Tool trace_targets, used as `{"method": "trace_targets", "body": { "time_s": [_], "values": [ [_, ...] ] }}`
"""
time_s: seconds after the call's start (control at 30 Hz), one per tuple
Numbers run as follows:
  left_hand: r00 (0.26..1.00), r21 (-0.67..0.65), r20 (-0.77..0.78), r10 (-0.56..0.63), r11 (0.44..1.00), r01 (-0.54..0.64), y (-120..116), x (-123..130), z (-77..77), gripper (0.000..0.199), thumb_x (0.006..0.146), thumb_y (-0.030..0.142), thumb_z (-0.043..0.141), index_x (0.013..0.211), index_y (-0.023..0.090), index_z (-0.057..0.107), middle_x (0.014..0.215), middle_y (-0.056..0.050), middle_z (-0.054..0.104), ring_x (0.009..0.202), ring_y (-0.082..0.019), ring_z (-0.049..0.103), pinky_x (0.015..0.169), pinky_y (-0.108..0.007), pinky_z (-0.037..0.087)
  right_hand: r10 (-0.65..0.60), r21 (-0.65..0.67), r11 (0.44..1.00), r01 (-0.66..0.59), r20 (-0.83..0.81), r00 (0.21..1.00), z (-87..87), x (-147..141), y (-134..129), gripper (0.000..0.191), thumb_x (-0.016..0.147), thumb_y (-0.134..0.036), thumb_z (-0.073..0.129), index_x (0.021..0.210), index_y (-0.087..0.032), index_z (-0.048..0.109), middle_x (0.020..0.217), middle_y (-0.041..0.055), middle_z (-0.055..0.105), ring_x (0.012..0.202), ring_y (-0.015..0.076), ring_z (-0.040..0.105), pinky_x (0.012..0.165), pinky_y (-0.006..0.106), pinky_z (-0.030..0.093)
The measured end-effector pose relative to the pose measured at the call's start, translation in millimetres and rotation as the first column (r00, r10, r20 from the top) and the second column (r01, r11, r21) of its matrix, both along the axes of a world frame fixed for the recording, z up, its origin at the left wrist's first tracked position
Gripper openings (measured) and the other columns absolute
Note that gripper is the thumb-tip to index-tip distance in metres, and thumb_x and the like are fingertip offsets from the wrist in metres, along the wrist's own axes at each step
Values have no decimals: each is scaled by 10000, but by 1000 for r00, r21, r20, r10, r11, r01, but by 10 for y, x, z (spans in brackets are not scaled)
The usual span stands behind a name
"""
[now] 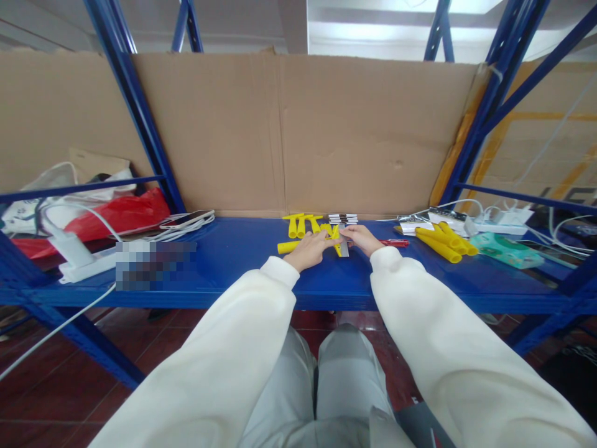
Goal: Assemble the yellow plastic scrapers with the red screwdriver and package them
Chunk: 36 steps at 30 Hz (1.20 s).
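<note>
My left hand [308,249] is closed over a yellow T-shaped handle [287,247] lying sideways on the blue shelf. The tube end shows to the left of the hand, the yellow head to its right. With fingertips pinched at that head, my right hand [362,239] grips a flat grey metal strip [344,249], which points toward me. Fingers partly cover where strip and head meet. Just behind the hands stand several more yellow T-shaped handles [293,228] in a row. Beside them is a stack of dark and white flat pieces [343,219].
Right of my hands lie a red pen-like item [394,242], a pile of yellow tubes [441,241] and a green packet [506,250]. A white power strip [88,264] and a red bag [124,214] are at the left. Cardboard [326,137] walls off the back between blue posts [144,118].
</note>
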<state>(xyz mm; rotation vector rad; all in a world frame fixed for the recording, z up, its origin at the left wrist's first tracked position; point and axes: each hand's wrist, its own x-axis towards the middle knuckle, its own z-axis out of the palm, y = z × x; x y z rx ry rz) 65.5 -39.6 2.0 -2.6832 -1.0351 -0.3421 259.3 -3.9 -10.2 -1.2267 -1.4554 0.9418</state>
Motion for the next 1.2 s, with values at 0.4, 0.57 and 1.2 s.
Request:
{"method": "trace_targets", "body": {
  "time_s": [0.4,0.57,1.2],
  "values": [
    [999,42,-36,5,999,-4,22,15,-14,690,890,27,379,1520,307,403,1170,-120,589,1093,-244,587,913,-370,431,-9,87,996,1,89,996,1,44,28,378,668,-505,736,586,-190,545,612,-21,558,609,114,457,597,263,372],
    [999,39,-44,3,999,-1,37,10,-27,742,874,14,390,1550,314,332,1216,-125,587,1118,-253,589,948,-393,422,7,110,994,-19,110,994,-8,47,38,417,641,-566,722,587,-196,539,606,-18,545,618,120,452,599,269,371],
    [996,132,-87,22,991,-10,54,54,-97,725,880,18,434,1549,256,289,1304,-187,558,1155,-289,601,965,-445,438,-61,87,995,54,79,995,-25,28,35,339,684,-481,727,615,-189,568,629,-5,595,628,127,514,581,251,411]
  ]
}}
